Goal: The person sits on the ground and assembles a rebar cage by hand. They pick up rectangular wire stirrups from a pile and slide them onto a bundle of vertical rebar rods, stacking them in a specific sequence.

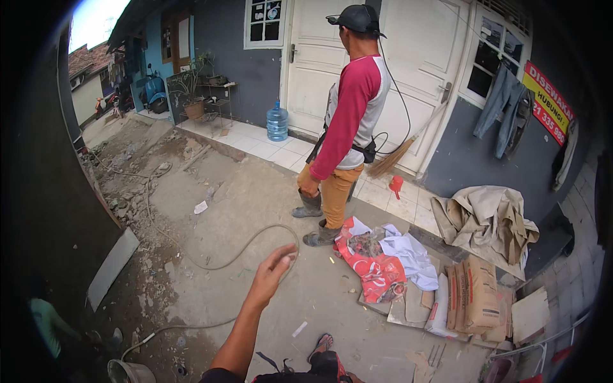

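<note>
My left hand point(271, 276) is raised in front of me at the lower middle, fingers stretched out and holding nothing. Behind it in the picture, a thin hose point(230, 250) loops across the concrete ground; I see no grip on it. My right hand does not show clearly. Ahead stands another person point(348, 108) in a cap, a red-sleeved shirt, tan trousers and dark boots, turned away toward the left. A dark cable hangs by that person's back. Below me, my sandalled foot point(322, 345) rests on the concrete.
Stacked brown paper sacks point(479, 297) and a red-and-white sheet point(377, 265) lie at the right, near a crumpled tarp point(485, 223). A water jug point(277, 122), broom point(399, 153) and red dipper point(396, 185) stand along the tiled step. Rubble point(128, 198) and a bucket point(131, 371) are left.
</note>
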`<action>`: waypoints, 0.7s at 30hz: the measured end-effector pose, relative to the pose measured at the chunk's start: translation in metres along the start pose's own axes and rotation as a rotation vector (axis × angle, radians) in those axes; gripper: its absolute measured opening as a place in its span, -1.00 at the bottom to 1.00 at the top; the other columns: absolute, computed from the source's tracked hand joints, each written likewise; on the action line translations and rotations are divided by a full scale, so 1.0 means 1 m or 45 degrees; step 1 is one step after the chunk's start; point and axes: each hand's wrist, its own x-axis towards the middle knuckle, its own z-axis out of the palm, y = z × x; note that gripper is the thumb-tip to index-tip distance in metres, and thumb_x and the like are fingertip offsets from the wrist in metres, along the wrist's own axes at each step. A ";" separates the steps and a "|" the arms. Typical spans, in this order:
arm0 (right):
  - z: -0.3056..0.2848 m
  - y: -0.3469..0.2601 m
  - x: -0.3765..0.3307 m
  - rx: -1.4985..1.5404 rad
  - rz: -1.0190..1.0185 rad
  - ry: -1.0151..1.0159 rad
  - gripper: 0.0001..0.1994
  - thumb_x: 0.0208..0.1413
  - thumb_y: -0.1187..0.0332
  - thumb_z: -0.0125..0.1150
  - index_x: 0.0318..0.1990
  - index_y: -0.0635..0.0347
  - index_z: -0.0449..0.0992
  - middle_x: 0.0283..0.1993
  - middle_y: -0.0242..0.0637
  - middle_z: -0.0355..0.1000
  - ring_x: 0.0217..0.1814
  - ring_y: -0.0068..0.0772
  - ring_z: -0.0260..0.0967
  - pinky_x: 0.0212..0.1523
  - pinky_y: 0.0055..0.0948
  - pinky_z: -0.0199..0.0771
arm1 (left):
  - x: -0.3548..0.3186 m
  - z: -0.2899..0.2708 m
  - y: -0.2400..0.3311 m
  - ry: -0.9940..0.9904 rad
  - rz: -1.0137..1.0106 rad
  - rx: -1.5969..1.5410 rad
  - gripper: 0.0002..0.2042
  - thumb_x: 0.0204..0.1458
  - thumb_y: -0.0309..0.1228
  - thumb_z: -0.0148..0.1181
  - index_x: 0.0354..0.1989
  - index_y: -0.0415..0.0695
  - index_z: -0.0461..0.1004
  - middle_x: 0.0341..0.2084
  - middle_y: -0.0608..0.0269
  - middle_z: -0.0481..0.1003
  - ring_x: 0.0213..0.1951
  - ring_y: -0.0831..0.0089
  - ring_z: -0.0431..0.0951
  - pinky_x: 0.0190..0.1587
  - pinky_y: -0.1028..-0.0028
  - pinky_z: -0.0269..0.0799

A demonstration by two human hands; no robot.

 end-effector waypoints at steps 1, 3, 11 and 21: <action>-0.015 -0.029 0.020 0.034 -0.031 -0.093 -0.33 0.25 -0.19 0.28 0.41 -0.08 0.47 0.18 0.11 0.52 0.20 0.02 0.54 0.21 -0.03 0.49 | -0.023 -0.024 -0.104 -0.070 -0.413 0.171 -0.43 0.37 -0.04 0.22 0.36 -0.24 0.48 0.28 0.07 0.55 0.30 0.23 0.52 0.37 0.27 0.35; -0.048 -0.068 0.029 0.065 -0.060 -0.262 -0.32 0.22 -0.23 0.31 0.39 -0.09 0.51 0.23 0.13 0.50 0.27 0.03 0.50 0.29 -0.01 0.41 | -0.152 -0.046 -0.299 -0.434 -0.909 0.360 -0.36 0.32 0.06 0.26 0.37 -0.19 0.51 0.32 0.00 0.53 0.37 0.21 0.47 0.45 0.28 0.25; -0.164 -0.203 0.190 0.089 -0.096 -0.613 -0.29 0.15 -0.31 0.37 0.33 -0.11 0.58 0.32 0.13 0.46 0.38 0.02 0.39 0.43 0.03 0.23 | -0.103 -0.077 -0.287 -0.824 -1.170 0.256 -0.38 0.33 0.13 0.17 0.26 -0.20 0.60 0.16 0.09 0.65 0.18 0.28 0.61 0.30 0.38 0.41; -0.126 -0.353 0.410 -0.275 -0.075 -1.269 -0.37 0.28 -0.08 0.26 0.44 -0.06 0.45 -0.04 -0.05 0.53 -0.13 -0.20 0.49 -0.08 -0.20 0.47 | -0.011 -0.214 -0.367 -0.649 -0.920 0.233 -0.53 0.28 -0.04 0.23 0.13 -0.16 0.70 -0.03 0.15 0.74 0.01 0.30 0.69 0.22 0.33 0.50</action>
